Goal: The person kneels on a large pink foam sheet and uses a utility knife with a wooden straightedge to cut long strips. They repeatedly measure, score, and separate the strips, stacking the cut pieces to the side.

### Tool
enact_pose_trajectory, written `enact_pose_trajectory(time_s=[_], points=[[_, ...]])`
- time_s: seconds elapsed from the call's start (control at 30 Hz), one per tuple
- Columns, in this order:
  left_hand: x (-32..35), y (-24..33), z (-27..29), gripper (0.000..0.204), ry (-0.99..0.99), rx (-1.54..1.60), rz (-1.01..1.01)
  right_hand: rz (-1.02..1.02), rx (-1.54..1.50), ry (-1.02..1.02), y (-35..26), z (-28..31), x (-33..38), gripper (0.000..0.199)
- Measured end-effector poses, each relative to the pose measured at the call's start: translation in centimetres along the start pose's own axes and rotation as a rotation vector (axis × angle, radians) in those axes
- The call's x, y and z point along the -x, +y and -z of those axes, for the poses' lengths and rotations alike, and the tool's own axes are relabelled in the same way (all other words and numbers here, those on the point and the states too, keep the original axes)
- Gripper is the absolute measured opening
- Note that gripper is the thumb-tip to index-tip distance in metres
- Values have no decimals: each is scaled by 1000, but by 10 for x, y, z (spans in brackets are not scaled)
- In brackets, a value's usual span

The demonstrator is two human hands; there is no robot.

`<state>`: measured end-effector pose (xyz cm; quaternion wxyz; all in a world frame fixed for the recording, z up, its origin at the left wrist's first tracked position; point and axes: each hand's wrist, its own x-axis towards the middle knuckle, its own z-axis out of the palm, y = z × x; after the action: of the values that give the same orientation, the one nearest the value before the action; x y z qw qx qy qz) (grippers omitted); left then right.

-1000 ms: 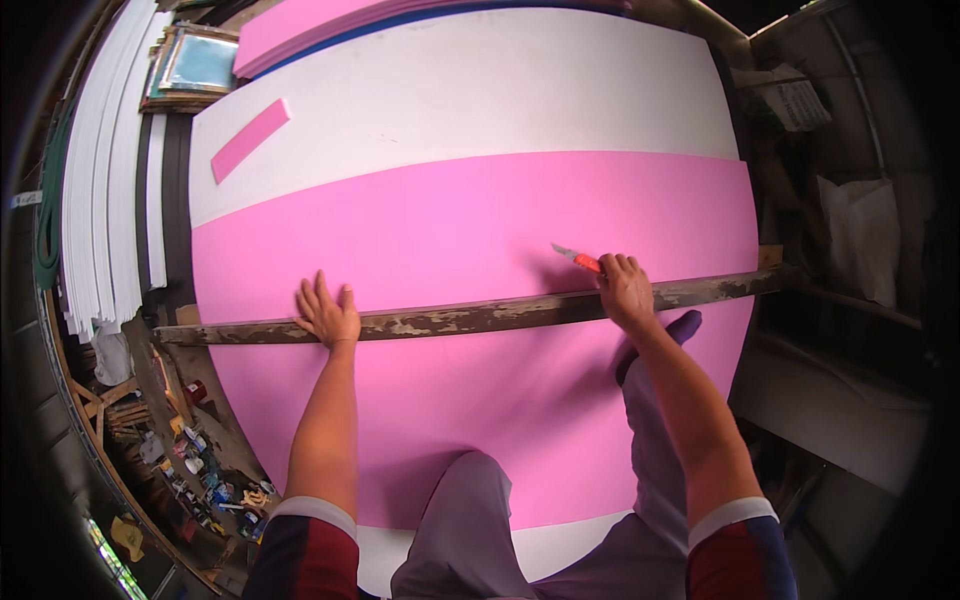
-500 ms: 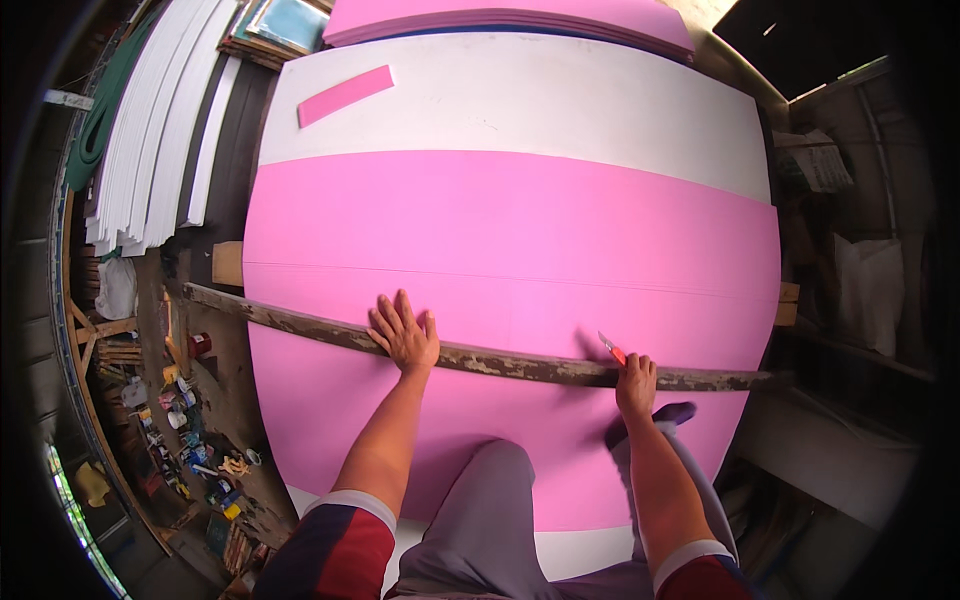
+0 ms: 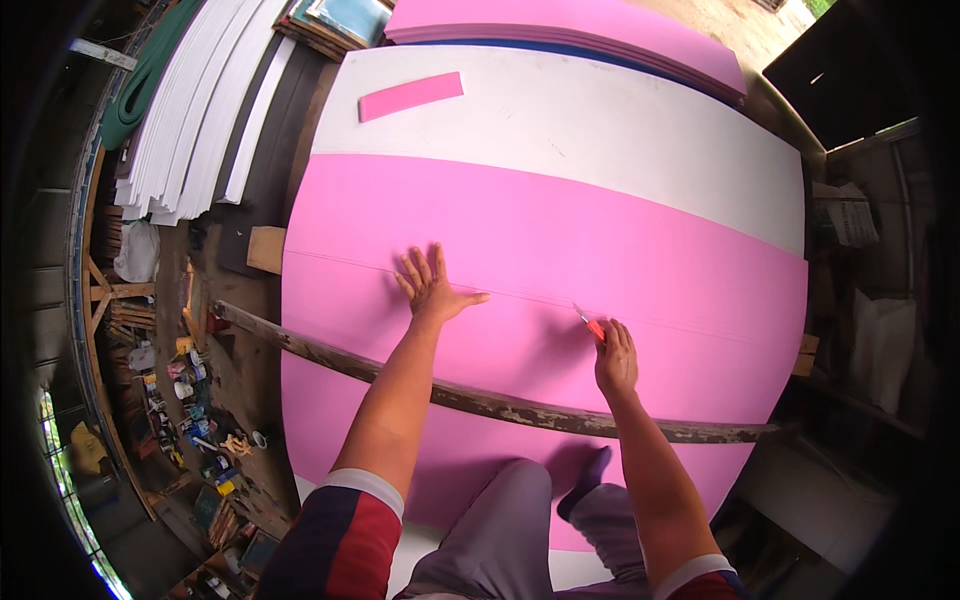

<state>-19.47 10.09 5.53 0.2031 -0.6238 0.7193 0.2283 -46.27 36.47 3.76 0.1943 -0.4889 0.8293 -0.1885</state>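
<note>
A large pink foam sheet (image 3: 560, 240) lies under me on a wide white sheet (image 3: 640, 165). Thin lines run across the pink sheet from left to right. My left hand (image 3: 434, 293) is spread flat on it, its fingers apart near those lines. In my right hand (image 3: 616, 358) is a red utility knife (image 3: 593, 326), its blade pointing up and left toward the lines. Whether the blade tip touches the sheet I cannot tell. A long, worn wooden bar (image 3: 500, 405) lies across the pink sheet, nearer to me than both hands, with my forearms above it.
A short pink strip (image 3: 412, 97) lies on the white sheet's far left. Pink sheets (image 3: 570, 35) are stacked beyond. White sheets (image 3: 205, 110) stand at the left, above a clutter of small containers (image 3: 190, 390). My knee (image 3: 500, 510) rests on the pink sheet.
My left hand has left the wooden bar and moved farther forward onto the pink sheet. The right hand with the utility knife has also moved past the bar, toward the lines. The view has shifted.
</note>
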Motion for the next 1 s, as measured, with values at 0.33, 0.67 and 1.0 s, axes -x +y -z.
enact_pose_trajectory(time_s=[0.33,0.67,1.0], points=[[-30,3,-7,171,-301,-59,101,-227,63,-22,-118,-66,-86,45],[-36,9,-12,170,-335,-73,104,-218,90,-45,-167,-97,-95,52],[-44,-70,42,106,-201,113,-406,61,92,154,-228,-148,-152,46]])
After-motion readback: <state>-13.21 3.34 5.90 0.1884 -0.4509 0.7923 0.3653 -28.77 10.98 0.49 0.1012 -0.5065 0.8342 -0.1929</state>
